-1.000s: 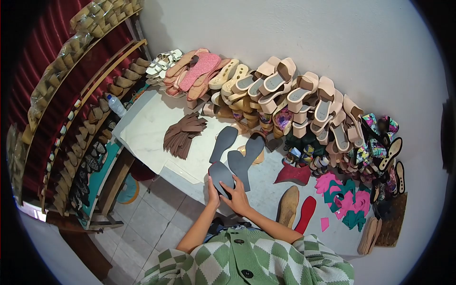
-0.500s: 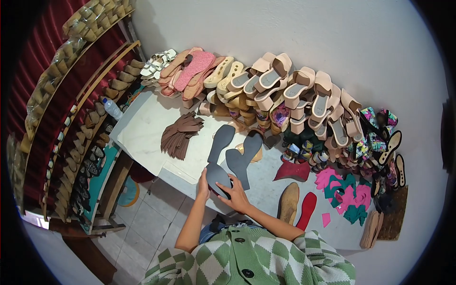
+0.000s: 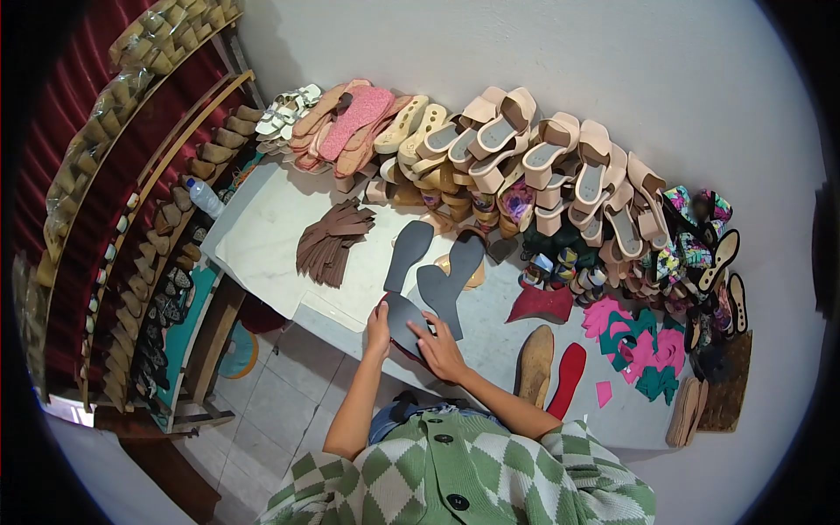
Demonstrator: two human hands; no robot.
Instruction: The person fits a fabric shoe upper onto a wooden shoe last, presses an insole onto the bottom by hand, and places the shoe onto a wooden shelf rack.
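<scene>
My left hand [image 3: 378, 332] grips the left edge of a grey shoe sole [image 3: 404, 317], held over the table's front edge. Dark red material shows along the lower edge of that sole. My right hand [image 3: 440, 352] is closed on its right side, with fingers pressed on the grey face. Just beyond my hands, another grey sole [image 3: 408, 254] lies flat. To its right, two more grey sole pieces overlap, the nearer one [image 3: 440, 297] partly behind my right fingers. Right of my forearm rest a tan shoe last [image 3: 535, 363] and a red insole [image 3: 569, 378].
A fan of brown strips [image 3: 332, 243] lies on the white board [image 3: 262, 236]. Heeled sandals [image 3: 507, 131] are piled along the wall. Pink and teal scraps [image 3: 643, 350] and a dark red piece [image 3: 540, 304] lie to the right. A shelf rack [image 3: 166, 254] stands left, with a bottle [image 3: 206, 199].
The held sole has shifted slightly right and tilted. My right fingers have moved across its face, and my left hand has moved a little with it.
</scene>
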